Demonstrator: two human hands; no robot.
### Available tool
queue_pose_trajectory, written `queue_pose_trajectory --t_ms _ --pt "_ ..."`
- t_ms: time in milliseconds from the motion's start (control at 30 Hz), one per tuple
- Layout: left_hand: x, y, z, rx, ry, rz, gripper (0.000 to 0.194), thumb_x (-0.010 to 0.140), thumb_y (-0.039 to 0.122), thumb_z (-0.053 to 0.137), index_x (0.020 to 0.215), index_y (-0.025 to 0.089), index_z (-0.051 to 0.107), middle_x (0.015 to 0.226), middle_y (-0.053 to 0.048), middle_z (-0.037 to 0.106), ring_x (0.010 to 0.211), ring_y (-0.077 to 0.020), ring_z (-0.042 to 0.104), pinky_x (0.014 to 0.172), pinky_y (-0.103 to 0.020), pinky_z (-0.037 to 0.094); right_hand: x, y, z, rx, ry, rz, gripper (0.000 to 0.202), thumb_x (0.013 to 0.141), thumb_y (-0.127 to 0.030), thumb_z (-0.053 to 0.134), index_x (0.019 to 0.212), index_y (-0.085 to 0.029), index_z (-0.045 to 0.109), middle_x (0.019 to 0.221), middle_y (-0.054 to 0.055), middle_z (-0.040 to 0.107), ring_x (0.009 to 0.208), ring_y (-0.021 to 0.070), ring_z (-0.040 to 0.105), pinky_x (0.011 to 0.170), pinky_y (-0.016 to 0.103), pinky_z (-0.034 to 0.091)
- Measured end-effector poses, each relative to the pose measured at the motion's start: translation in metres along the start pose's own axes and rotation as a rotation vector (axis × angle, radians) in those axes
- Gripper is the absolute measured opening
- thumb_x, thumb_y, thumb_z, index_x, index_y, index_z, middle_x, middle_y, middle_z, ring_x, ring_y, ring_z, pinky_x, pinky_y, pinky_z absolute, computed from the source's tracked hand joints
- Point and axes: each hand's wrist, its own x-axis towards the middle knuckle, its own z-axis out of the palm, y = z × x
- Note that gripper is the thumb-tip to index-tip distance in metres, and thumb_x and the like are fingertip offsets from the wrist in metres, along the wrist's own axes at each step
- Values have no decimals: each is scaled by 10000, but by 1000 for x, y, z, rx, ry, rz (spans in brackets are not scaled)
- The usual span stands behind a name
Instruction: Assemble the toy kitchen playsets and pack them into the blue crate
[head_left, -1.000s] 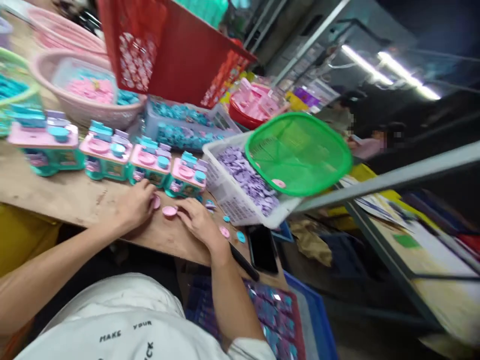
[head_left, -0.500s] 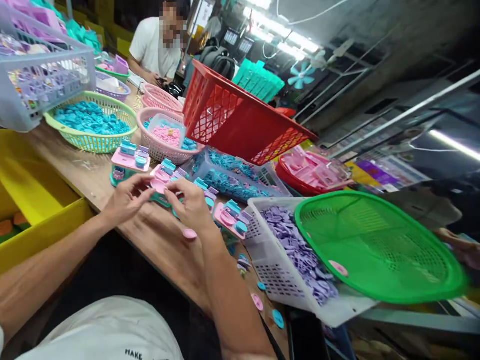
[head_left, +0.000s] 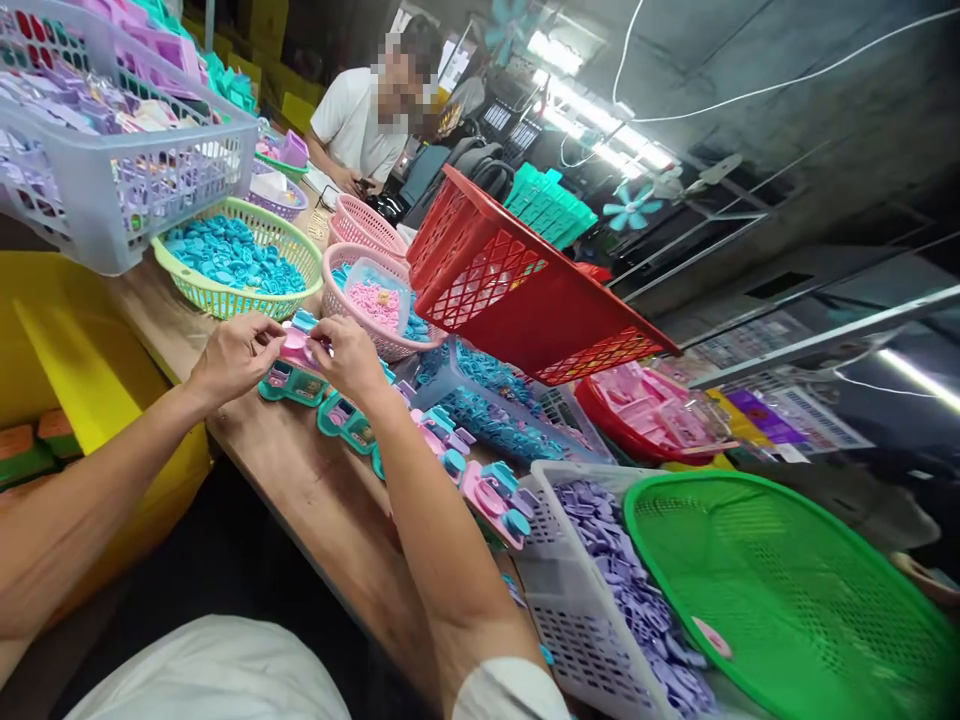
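At the left end of a row of small pink-and-teal toy kitchen-like units, my left hand [head_left: 236,358] pinches the near left edge of a pink oval piece [head_left: 297,345]. My right hand [head_left: 349,355] has its thumb and fingertips closed on the right side of the same piece. The piece is at the top of the leftmost toy unit [head_left: 292,384], below a turquoise part. Whether it is seated there is hidden by my fingers. Further units follow to the right, one teal-based unit [head_left: 346,422] partly behind my right forearm and another pink-topped unit [head_left: 495,497] at the far end.
Behind the row stand a light green basket [head_left: 180,278] of blue pieces and a pink basket [head_left: 334,290]. A red crate [head_left: 525,315] leans over a clear blue bin [head_left: 495,425]. To the right are a white crate [head_left: 559,560] of purple parts and a green basket [head_left: 757,560]. A person [head_left: 360,125] sits across.
My hands have gone from the second unit to the leftmost one, with fingers now on a pink oval piece there. The view has shifted left and tilted. The loose pink oval on the table no longer shows.
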Motion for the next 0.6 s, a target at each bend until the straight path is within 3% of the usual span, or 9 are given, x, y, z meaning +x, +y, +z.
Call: queue_pose_trajectory --t_ms 67,167,300,400,500,600 --pt "-2 -2 1 52 -16 114 354 887 437 603 1069 159 726 1068 -112 724 949 -235 674 864 -350 572 -1 -3 3 18 25 14 115 974 -181 608 933 -164 714 965 72 721 935 205 628 903 320 476" --pt "-5 -2 6 133 64 193 388 894 381 619 1210 163 678 1243 -143 683 1143 -295 651 1009 -454 552 -2 -10 5 84 54 43 146 981 -212 600 872 -179 691 892 53 706 862 190 637 842 310 496" --pt "-3 1 9 -57 75 72 265 927 368 603 1072 181 720 1066 -108 740 975 -252 696 924 -409 580 -3 -14 0 203 49 -41 166 989 -230 594 843 -191 661 868 39 697 853 182 646 840 313 517" --pt "3 -1 3 -371 35 -80 275 861 427 704 944 167 737 941 -79 755 842 -205 692 817 -343 588 -7 -8 -7 294 72 -134 80 977 -223 610 991 -191 682 1013 55 714 966 185 646 883 317 528" --pt "10 -3 -4 -574 -34 -165 312 768 426 804 862 142 714 812 -56 711 716 -166 647 713 -307 569 -12 1 -8 402 85 -135 216 995 -278 613 1191 -194 649 1169 73 694 1002 171 639 841 292 536" --pt "15 -4 -4 -701 -117 -217 368 724 454 852 831 143 686 760 -48 675 662 -151 615 650 -293 536 -15 6 -3 426 51 -154 231 1033 -340 590 1203 -201 660 1194 76 678 1012 167 640 814 276 528"
